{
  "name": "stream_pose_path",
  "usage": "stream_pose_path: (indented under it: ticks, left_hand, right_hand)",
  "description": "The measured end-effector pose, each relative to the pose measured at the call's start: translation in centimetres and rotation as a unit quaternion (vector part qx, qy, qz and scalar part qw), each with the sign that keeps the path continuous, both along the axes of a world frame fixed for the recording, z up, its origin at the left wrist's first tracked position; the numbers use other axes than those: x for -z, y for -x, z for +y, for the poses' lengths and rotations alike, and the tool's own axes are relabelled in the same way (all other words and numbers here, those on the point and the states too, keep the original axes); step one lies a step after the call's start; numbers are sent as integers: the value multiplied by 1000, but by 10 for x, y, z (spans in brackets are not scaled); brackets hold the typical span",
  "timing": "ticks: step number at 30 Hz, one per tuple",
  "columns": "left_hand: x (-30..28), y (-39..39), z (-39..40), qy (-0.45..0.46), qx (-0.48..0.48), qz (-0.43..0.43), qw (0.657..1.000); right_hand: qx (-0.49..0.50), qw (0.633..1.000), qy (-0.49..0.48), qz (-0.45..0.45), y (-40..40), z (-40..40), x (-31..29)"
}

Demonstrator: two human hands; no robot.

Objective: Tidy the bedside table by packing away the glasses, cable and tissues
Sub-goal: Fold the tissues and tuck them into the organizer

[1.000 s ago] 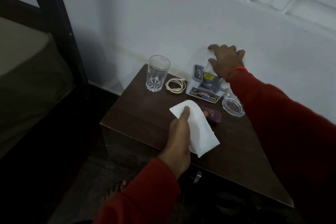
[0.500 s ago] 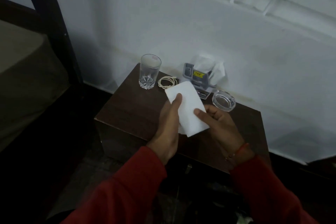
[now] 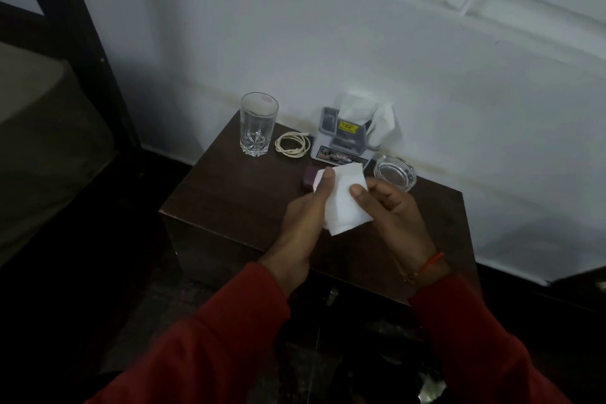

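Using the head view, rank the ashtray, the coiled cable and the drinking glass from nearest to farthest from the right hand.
From the right hand, which holds the tissue:
1. Ashtray: just beyond the hand, on the right of the table's back part.
2. Coiled cable: back left, beside the tissue holder.
3. Drinking glass: back left corner, farthest.

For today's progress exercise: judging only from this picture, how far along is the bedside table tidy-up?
Looks done: the cable lies coiled beside the drinking glass. In hand: left hand and right hand hold a white tissue over the table. Left: that tissue goes away; more tissues poke from the holder. No spectacles visible.
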State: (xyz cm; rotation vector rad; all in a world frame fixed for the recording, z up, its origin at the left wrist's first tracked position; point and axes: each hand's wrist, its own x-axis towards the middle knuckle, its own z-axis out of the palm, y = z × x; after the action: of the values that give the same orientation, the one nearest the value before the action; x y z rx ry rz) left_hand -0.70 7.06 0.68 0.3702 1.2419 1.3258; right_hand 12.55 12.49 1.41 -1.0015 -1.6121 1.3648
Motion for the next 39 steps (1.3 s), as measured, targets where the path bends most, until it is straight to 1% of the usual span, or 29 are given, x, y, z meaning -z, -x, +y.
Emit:
stream_pose_path:
  ticks: [3,6,8,12,17,21,23,25,27,31,36,39]
  left_hand:
    - [-2,5,-4,-15,-37,-31,999]
    - [-6,9,-3,-43,-87,-57,994]
    - [-7,8,-1,-58,-89,-52,993]
    - [-6,3,-2,-92,-42,7,995]
    - [0,2,-1,-118,-13,115,986]
    - [7,2,1,-128,-1,141,982]
    - [11,2,2,-135,15,158,978]
    - [14,1,3,-148,36,155,976]
    - [15,-1,2,-152,66,136,977]
    - [11,-3,-1,-143,126,83,978]
    - [7,-2,-4,-106,143,103,979]
    - [8,1,-7,-66,187,124,972]
  right_hand:
    - [-35,998,-28,-48,-1,-2,-1]
    - [-7,995,-37,-94,-1,0,-1]
    - [16,995,-38,-95,-1,2,-2]
    - [23,1000,13,-13,0,2,-5]
    - [42,997,38,52,1,-1,-5]
    - [70,987,65,127,3,-1,-9]
    - [86,982,72,150,5,-1,-13]
    - [104,978,74,165,5,0,-17]
    - [124,972,89,178,4,2,-19]
    - [141,970,106,166,-1,7,-16]
    - [153,966,105,181,-7,12,-18]
    - [192,957,97,194,-11,14,-22]
